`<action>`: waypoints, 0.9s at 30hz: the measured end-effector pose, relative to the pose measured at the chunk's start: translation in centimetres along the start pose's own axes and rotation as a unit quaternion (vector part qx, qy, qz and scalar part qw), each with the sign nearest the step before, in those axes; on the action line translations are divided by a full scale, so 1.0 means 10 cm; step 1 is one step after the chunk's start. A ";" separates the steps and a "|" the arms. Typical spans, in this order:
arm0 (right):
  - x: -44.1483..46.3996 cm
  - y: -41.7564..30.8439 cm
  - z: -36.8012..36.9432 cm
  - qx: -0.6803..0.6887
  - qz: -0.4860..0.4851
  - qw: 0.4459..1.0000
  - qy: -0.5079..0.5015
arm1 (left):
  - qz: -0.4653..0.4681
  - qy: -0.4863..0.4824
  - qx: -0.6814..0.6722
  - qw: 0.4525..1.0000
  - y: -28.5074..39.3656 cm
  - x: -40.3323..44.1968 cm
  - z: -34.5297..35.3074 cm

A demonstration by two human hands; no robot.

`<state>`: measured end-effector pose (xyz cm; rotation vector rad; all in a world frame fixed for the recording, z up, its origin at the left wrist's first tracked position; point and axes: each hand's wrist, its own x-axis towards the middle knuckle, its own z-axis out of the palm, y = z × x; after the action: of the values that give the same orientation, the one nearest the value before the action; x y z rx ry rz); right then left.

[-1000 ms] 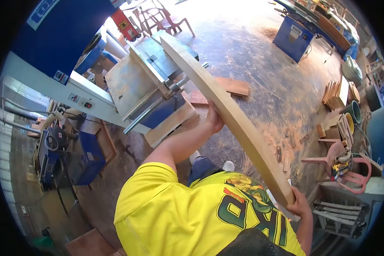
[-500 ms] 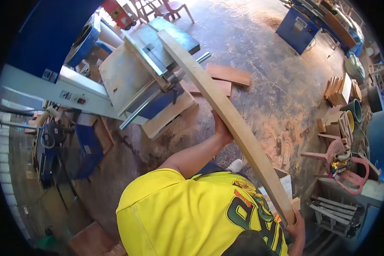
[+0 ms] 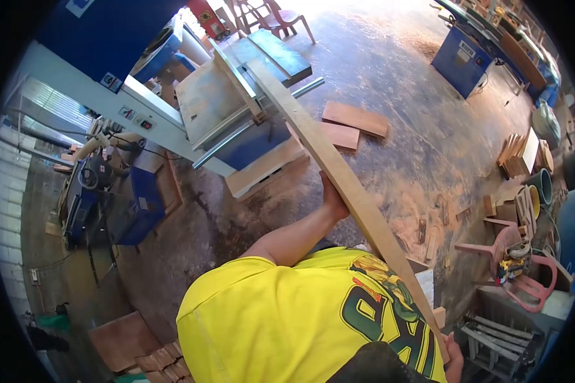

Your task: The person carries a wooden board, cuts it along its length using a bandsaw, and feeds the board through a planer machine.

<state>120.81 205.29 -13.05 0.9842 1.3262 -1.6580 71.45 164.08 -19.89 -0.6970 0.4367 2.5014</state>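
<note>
A long wooden beam (image 3: 358,191) runs diagonally from the machine table (image 3: 204,96) down to my right side. Its far end lies over the metal part of that table, beside the upright fence (image 3: 234,71). My left hand (image 3: 334,196) is closed on the beam's left edge near the middle, with the fingers partly hidden beneath it. At the near end my right hand (image 3: 452,359) grips the beam low beside my body, partly cut off from sight by the wood and the shirt.
Flat boards (image 3: 354,119) lie on the floor beyond the beam. Sawdust and offcuts (image 3: 421,230) cover the floor to the right. A broken pink chair (image 3: 505,255) with a yellow tool on it stands at the right. Blue machines stand left and far right; wood pieces (image 3: 163,364) lie lower left.
My view has shifted, so the machine appears further right. The beam's far end has drawn back slightly toward me over the table, and my right hand sits lower. Both hands keep their hold.
</note>
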 end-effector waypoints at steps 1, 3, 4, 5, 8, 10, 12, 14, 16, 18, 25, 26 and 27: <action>0.22 0.25 -0.11 0.078 -0.050 0.996 0.012 | 0.000 -0.017 -0.003 1.000 -0.02 0.10 -0.12; 0.35 0.32 -0.13 0.245 -0.089 0.964 0.056 | 0.014 -0.028 0.023 0.999 0.01 0.17 -0.22; 0.39 0.33 -0.16 0.250 -0.086 0.963 0.054 | 0.025 -0.037 0.046 0.998 0.03 0.19 -0.30; 0.39 0.28 -0.16 0.254 -0.052 0.965 0.032 | 0.023 -0.035 0.049 0.998 0.03 0.13 -0.27; 0.36 0.10 -0.13 0.213 -0.023 0.975 0.053 | 0.056 0.029 0.035 0.997 0.06 0.16 -0.13; 0.41 0.21 -0.24 0.161 -0.012 0.983 0.093 | 0.020 -0.051 -0.010 0.998 0.09 0.27 -0.36; 0.66 0.53 -0.53 0.179 0.007 0.980 0.084 | 0.014 -0.048 -0.010 0.999 0.11 0.19 -0.29; 0.83 0.73 -0.67 0.171 0.000 0.983 0.068 | 0.012 -0.046 -0.004 0.999 0.20 0.20 -0.34; 0.95 0.85 -0.69 0.160 -0.012 0.986 0.052 | -0.021 -0.075 0.009 0.997 0.29 0.28 -0.52; 0.87 0.75 -0.53 0.118 -0.048 0.989 0.076 | -0.017 -0.057 0.010 0.998 0.35 0.23 -0.48; 0.36 -0.11 0.29 0.119 -0.004 0.991 0.053 | -0.028 -0.076 0.026 0.996 0.49 0.16 -0.51; 0.33 -0.19 0.37 0.134 0.023 0.989 0.054 | -0.031 -0.074 0.026 0.996 0.51 0.14 -0.52; 0.33 -0.23 0.46 0.144 0.039 0.987 0.055 | -0.041 -0.079 0.036 0.995 0.55 0.12 -0.53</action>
<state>116.94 200.80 -14.45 1.2954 1.1202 -1.7902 69.63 157.82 -23.99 -0.4757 0.4306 2.4287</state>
